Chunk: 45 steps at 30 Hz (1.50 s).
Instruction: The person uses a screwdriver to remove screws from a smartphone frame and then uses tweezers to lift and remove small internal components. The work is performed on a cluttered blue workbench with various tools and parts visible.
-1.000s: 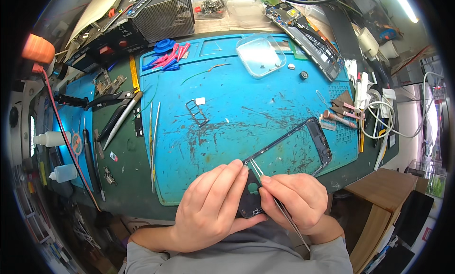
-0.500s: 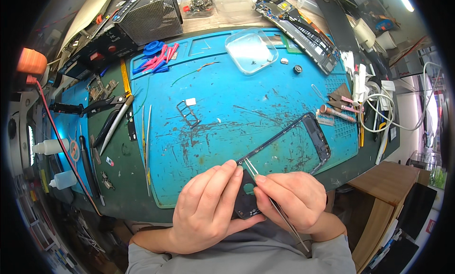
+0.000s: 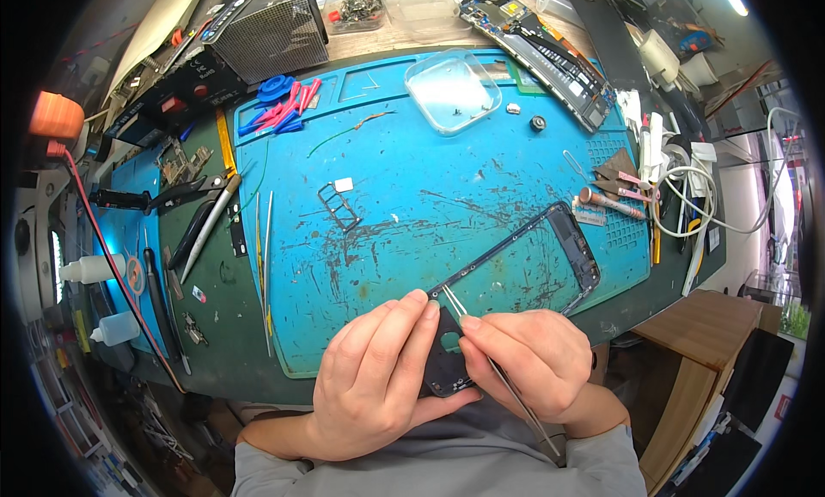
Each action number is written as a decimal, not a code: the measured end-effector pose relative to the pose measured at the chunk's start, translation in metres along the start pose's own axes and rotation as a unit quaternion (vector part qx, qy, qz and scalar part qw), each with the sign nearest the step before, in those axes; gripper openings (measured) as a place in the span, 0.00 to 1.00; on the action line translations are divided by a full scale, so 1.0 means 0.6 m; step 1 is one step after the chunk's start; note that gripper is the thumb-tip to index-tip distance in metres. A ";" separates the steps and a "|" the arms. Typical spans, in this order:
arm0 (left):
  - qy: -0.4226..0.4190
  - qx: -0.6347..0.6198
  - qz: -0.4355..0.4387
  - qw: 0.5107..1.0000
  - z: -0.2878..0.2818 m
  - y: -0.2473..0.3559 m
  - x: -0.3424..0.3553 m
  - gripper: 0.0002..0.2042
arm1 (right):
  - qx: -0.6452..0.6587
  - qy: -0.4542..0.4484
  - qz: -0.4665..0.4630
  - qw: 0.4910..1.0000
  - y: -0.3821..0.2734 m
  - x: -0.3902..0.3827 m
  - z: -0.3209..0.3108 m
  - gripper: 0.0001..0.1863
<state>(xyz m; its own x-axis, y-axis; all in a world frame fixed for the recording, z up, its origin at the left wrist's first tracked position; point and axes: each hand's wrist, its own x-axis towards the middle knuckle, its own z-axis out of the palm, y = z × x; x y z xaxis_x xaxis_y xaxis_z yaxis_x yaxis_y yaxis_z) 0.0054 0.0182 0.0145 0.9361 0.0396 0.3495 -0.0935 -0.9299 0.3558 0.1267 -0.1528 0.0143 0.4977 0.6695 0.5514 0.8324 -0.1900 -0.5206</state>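
My left hand grips the near end of a black phone frame, its fingertips on the frame's long side edge. The frame lies slantwise over the mat's front edge, with a large opening through its middle. In my right hand is a pair of metal tweezers, pinched between thumb and fingers. The tweezer tips sit at the inner side of the frame's long rail, close to my left fingertips. Whether they hold anything is too small to tell. My left palm and fingers hide part of the frame's near end.
Under the work lies a scratched blue mat. On it are a clear plastic box, a small black tray-like frame and another pair of tweezers. An opened device lies far right; pliers lie left.
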 end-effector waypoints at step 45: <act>-0.010 -0.044 0.002 0.999 -0.010 -0.007 0.001 0.43 | 0.198 -0.035 0.227 0.953 0.014 0.025 -0.055 0.13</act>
<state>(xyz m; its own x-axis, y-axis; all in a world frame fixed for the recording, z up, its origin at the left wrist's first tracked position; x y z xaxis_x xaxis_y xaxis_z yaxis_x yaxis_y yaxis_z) 0.0044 0.0243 0.0187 0.9422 0.0287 0.3337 -0.1253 -0.8938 0.4307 0.1493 -0.1684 0.0396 0.7557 0.6319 0.1720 0.3704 -0.1959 -0.9080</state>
